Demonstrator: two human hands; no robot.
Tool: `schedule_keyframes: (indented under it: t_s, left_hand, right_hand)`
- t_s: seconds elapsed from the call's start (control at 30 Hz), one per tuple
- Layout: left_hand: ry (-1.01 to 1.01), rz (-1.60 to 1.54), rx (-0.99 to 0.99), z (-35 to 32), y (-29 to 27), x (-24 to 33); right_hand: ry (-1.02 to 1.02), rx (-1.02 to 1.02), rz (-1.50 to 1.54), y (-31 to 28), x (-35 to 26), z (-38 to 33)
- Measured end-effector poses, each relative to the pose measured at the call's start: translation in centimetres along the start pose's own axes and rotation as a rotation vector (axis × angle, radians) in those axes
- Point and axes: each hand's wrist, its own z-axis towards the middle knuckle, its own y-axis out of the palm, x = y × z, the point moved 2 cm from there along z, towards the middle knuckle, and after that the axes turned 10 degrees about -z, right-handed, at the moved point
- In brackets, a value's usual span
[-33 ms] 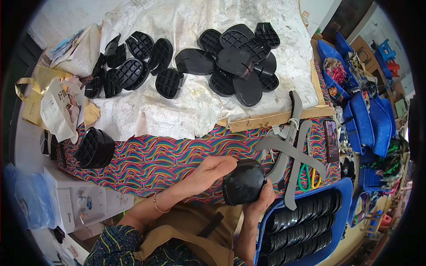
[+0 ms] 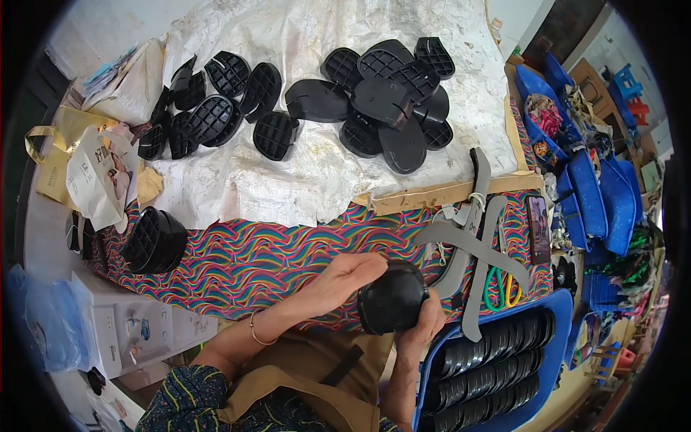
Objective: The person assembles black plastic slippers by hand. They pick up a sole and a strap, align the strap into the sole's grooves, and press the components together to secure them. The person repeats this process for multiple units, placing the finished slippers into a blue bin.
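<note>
Close in front of me I hold a rounded, shiny black shoe-sole piece (image 2: 392,299), possibly a stack of them. My left hand (image 2: 349,281) presses against its left and far edge, with the fingertips partly hidden. From the right and below, my right hand (image 2: 427,317) grips it with bent fingers. Similar black sole pieces with gridded undersides lie in a heap (image 2: 381,101) on the white sheet at the far right, and in another group (image 2: 212,119) farther left. A stacked bundle of them (image 2: 153,241) rests on the patterned cloth to the left.
On my right, a blue bin (image 2: 554,309) holds rows of black pieces. Grey curved strips (image 2: 471,248) cross above green-and-yellow-handled scissors (image 2: 504,288). A phone (image 2: 538,229) lies at the table's right edge. Paper bags (image 2: 97,176) stand at left, above a white drawer unit (image 2: 155,324).
The sole piece has turned and shifted very slightly to the left between my hands. Everything else stays in place.
</note>
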Motion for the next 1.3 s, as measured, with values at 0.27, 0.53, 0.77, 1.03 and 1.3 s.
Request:
schedule_keyframes:
  t_s: [0.27,0.53,0.77,1.03,1.3]
  left_hand:
    - [-0.158,-0.148,-0.177,-0.2,-0.6,0.1]
    - [-0.203,-0.158,-0.192,-1.8,0.3,0.7]
    - [-0.123,-0.079,-0.125,-2.3,-0.2,-0.1]
    - [-0.171,0.322,-0.134,-0.1,-1.1,1.7]
    - [-0.121,0.174,-0.254,-1.1,-1.7,1.7]
  right_hand:
    - [0.105,0.006,0.215,0.1,1.0,-0.3]
    - [0.162,0.086,0.314,0.6,0.3,0.2]
    - [0.038,-0.022,0.138,-0.4,0.8,0.9]
    - [-0.027,-0.254,-0.097,-0.9,0.5,0.9]
    - [0.131,-0.261,0.113,-0.8,1.4,0.8]
